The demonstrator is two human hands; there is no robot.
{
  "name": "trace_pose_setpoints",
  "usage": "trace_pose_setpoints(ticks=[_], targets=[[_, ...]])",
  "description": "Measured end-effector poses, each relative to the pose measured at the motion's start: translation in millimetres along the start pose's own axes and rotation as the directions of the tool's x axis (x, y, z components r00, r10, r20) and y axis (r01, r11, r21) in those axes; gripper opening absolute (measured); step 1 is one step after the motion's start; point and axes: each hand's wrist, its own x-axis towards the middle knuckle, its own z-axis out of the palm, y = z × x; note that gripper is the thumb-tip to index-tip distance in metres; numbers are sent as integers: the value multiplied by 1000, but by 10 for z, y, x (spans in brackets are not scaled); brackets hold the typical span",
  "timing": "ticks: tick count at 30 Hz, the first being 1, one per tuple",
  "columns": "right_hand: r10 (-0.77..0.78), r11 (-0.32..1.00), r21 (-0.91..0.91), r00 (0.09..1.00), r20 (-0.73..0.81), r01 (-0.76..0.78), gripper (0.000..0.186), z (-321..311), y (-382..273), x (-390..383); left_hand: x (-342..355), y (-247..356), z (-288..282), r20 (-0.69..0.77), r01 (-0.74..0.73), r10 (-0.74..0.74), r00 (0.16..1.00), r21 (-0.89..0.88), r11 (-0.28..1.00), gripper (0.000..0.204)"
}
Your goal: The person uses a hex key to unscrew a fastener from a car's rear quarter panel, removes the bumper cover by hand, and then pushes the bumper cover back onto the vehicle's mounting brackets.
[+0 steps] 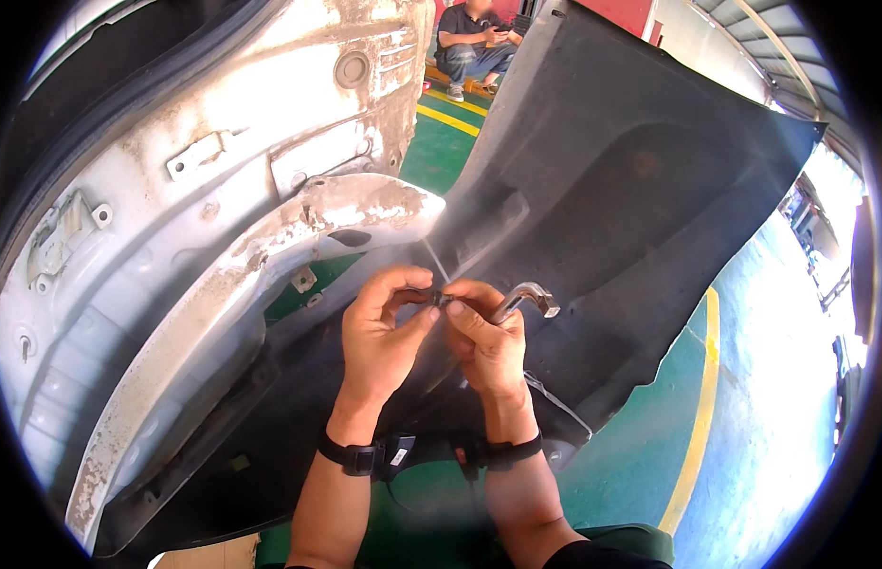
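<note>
two-handed, grasping small dark part [442,299] between left fingers [410,279] and right fingers [474,291], equally near; clasping hooked metal bar [530,292] in right hand [496,353].

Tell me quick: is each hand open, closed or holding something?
Left hand: closed, thumb and fingertips at a small dark piece.
Right hand: closed, pinching that same piece while also holding a bent metal tool.

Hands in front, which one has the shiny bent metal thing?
The right hand: the bent metal tool sticks out of its grip; none shows in the left hand.
</note>
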Motion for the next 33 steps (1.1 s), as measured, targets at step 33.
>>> trace_pose_setpoints(ticks=[33], targets=[[-219,973,-74,975,28,220,16,67,41,-49,-13,191,-54,131,27,-32,991,40,999,21]])
